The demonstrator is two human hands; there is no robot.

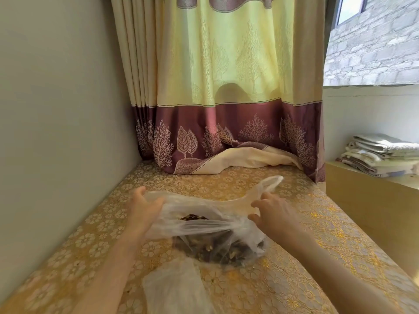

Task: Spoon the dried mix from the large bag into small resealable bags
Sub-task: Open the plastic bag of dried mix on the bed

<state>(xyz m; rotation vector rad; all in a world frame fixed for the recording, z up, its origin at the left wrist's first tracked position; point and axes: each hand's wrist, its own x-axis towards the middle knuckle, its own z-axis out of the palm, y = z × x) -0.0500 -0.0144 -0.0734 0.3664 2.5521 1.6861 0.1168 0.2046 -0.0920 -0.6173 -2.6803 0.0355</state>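
One large clear bag (217,234) of dried mix (215,250) lies on the gold floral tabletop (294,257), its filled bottom toward the person and its mouth stretched wide, its long axis running left to right between the hands. The left hand (141,209) has its grip closed on the bag's left rim. The right hand (272,214) pinches the right side just below a handle loop (271,183) that points up and away. A flat small bag (176,288) lies nearer the person. Beyond hang a curtain (238,87) and, to the right, folded cloths (381,155).
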